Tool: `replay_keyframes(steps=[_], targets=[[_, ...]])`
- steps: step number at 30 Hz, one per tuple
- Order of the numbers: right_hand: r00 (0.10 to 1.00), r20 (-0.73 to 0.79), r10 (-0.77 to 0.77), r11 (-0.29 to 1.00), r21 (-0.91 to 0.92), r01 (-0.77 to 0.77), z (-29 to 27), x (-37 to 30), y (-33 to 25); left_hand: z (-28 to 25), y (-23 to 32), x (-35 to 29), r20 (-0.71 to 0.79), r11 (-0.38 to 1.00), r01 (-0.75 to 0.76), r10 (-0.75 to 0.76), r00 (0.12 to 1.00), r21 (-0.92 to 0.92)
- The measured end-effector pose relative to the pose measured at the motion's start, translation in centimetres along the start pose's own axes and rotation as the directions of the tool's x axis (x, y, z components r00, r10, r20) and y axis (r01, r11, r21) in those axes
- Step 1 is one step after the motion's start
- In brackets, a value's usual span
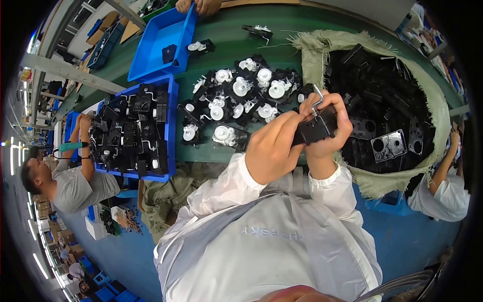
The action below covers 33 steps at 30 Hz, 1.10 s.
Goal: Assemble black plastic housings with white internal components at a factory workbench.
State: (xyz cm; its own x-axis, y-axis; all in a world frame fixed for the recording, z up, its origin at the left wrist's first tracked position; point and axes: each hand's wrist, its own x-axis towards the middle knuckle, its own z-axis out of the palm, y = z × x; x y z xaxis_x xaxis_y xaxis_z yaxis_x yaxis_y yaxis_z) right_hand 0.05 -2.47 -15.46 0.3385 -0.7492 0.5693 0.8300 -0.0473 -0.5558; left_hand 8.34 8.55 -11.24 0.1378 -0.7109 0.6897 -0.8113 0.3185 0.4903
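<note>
Both my hands are closed around a black plastic gear housing (317,130), held above the near edge of the green table. A bent metal rod (317,98) sticks up from its top. My left hand (273,147) grips the housing's left side, fingers pressed against it. Around its right side and back wrap the fingers of my right hand (329,132). Several black assemblies with white gears (241,86) lie in a cluster left of my hands. To the right, a pale woven sack (441,126) is full of black plastic housings (388,146).
At the left, a blue tray (172,121) holds rows of black assemblies with metal rods. Behind it stands another blue bin (155,43) with a few black parts, and another person's hands (201,6) are at its far edge. Co-workers sit left (75,186) and right (440,194).
</note>
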Motion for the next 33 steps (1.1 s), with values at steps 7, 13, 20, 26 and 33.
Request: replay_keyframes(steps=[7, 13, 20, 26, 33], targets=[[0.923, -0.283, 0.26, 0.942, -0.133, -0.307, 0.4, 0.7, 0.1, -2.3, -1.4, 2.4, 0.03, 0.988, 0.137, -0.14, 0.99, 0.077], [0.862, -0.413, 0.295, 0.922, -0.114, -0.37, 2.1, 1.9, -5.0, -15.3, -22.3, 12.3, -0.28, 0.636, 0.607, -0.545, 0.79, 0.476], [0.915, -0.349, 0.204, 0.561, -0.724, -0.401, -1.9, -1.1, -14.7, -19.7, -41.9, 11.9, -0.312, 0.169, 0.579, -0.707, 0.635, 0.798], [0.871, -0.49, 0.009, 0.398, -0.798, -0.453, -2.8, -0.5, -16.4, -10.5, -35.4, 15.2, 0.322, 0.671, -0.179, -0.095, 0.942, 0.719], [0.967, -0.176, 0.183, 0.238, -0.947, -0.217, -1.2, 0.0, -15.0, -0.1, -33.4, 17.8, 0.577, 0.595, -0.215, -0.526, 0.625, 0.775]])
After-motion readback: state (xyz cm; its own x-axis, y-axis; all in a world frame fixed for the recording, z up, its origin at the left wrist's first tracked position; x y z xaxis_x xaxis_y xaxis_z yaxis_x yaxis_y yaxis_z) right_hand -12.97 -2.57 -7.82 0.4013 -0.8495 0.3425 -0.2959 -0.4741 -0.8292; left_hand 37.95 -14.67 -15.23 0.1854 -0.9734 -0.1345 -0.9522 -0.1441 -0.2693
